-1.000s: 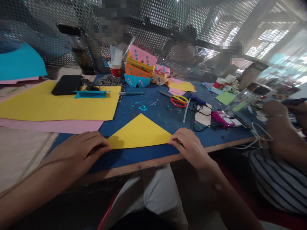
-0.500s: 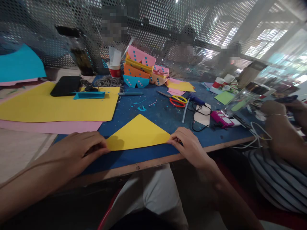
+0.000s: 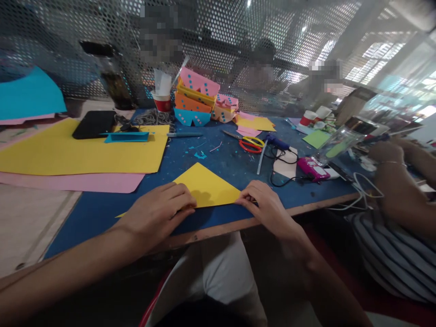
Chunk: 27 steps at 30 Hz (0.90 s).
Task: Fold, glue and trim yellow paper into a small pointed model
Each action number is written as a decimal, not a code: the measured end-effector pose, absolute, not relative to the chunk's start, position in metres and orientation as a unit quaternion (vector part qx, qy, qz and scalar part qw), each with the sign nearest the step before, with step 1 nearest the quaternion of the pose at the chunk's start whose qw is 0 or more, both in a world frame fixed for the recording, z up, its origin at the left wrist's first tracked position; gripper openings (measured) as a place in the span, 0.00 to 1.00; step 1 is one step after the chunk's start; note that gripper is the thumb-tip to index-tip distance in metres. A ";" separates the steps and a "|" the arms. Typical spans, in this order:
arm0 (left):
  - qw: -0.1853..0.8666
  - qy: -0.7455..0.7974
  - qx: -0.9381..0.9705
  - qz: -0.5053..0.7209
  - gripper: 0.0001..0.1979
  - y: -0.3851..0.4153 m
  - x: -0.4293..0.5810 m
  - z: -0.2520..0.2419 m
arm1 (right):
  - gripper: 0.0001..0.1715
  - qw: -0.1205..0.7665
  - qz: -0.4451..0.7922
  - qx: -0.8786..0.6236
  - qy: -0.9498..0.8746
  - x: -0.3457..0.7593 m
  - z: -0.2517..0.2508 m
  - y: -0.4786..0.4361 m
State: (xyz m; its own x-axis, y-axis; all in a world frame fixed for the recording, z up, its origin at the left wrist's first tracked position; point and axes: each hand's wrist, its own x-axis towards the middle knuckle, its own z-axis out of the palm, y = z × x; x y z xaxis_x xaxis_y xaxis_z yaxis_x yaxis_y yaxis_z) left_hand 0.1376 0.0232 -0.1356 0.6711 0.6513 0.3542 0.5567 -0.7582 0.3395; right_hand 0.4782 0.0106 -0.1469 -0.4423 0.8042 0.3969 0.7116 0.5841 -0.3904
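Observation:
A yellow paper triangle [image 3: 207, 186] lies folded on the blue table top [image 3: 102, 211] near its front edge. My left hand [image 3: 160, 211] lies on the triangle's left half, fingers bent and pressed down on the long folded edge. My right hand [image 3: 265, 206] pinches the triangle's right corner with curled fingers. Only a small yellow tip shows left of my left wrist.
Big yellow [image 3: 78, 152] and pink [image 3: 88, 182] sheets lie at the left, with a black phone [image 3: 94, 124]. Stacked paper boats [image 3: 195, 97], scissors [image 3: 247, 143], a glue gun [image 3: 277, 141] and a pink device [image 3: 311, 167] sit farther back. Another person's arm [image 3: 398, 190] rests at right.
My left hand has slid right along the folded edge, from the triangle's left corner to its middle. My right hand stays on the right corner.

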 end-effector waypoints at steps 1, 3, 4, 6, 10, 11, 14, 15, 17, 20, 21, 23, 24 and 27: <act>0.100 0.330 0.908 0.238 0.15 0.024 0.139 -0.137 | 0.13 0.279 0.080 -0.446 -0.847 0.478 -0.147 0.011; 0.095 0.330 0.904 0.254 0.15 0.024 0.139 -0.139 | 0.14 0.281 0.074 -0.442 -0.849 0.479 -0.148 0.010; 0.093 0.331 0.901 0.264 0.15 0.023 0.139 -0.140 | 0.14 0.282 0.070 -0.441 -0.850 0.479 -0.148 0.010; 0.091 0.335 0.896 0.276 0.15 0.022 0.138 -0.142 | 0.13 0.283 0.050 -0.437 -0.852 0.478 -0.147 0.007; 0.095 0.344 0.893 0.273 0.14 0.022 0.140 -0.142 | 0.12 0.273 -0.016 -0.416 -0.867 0.466 -0.140 -0.001; 0.096 0.349 0.892 0.272 0.14 0.022 0.141 -0.142 | 0.12 0.269 -0.023 -0.405 -0.873 0.460 -0.138 -0.003; 0.098 0.353 0.889 0.273 0.14 0.023 0.141 -0.143 | 0.13 0.244 -0.026 -0.372 -0.895 0.440 -0.134 -0.004; 0.099 0.352 0.890 0.273 0.14 0.024 0.140 -0.143 | 0.13 0.234 -0.025 -0.363 -0.902 0.434 -0.134 -0.002; 0.100 0.352 0.890 0.271 0.14 0.024 0.139 -0.145 | 0.13 0.220 -0.022 -0.354 -0.909 0.426 -0.135 0.002; 0.101 0.357 0.889 0.267 0.15 0.024 0.138 -0.147 | 0.13 0.221 -0.004 -0.363 -0.905 0.421 -0.138 0.007; 0.103 0.359 0.889 0.266 0.15 0.024 0.138 -0.147 | 0.12 0.226 0.006 -0.370 -0.901 0.421 -0.139 0.008; 0.112 0.359 0.887 0.268 0.14 0.024 0.139 -0.145 | 0.10 0.238 0.030 -0.381 -0.893 0.421 -0.139 0.010; 0.117 0.361 0.885 0.270 0.13 0.023 0.139 -0.144 | 0.09 0.242 0.042 -0.386 -0.889 0.421 -0.139 0.010; 0.130 0.373 0.875 0.278 0.12 0.023 0.140 -0.142 | 0.07 0.245 0.085 -0.405 -0.877 0.420 -0.136 0.011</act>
State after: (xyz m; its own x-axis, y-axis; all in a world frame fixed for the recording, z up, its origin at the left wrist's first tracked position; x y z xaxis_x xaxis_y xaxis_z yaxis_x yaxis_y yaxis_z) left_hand 0.1397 0.0234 -0.1421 0.5669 0.7255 0.3902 0.5805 -0.6879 0.4358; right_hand 0.4198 0.0112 -0.1356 -0.5530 0.7515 0.3598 0.6680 0.6580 -0.3478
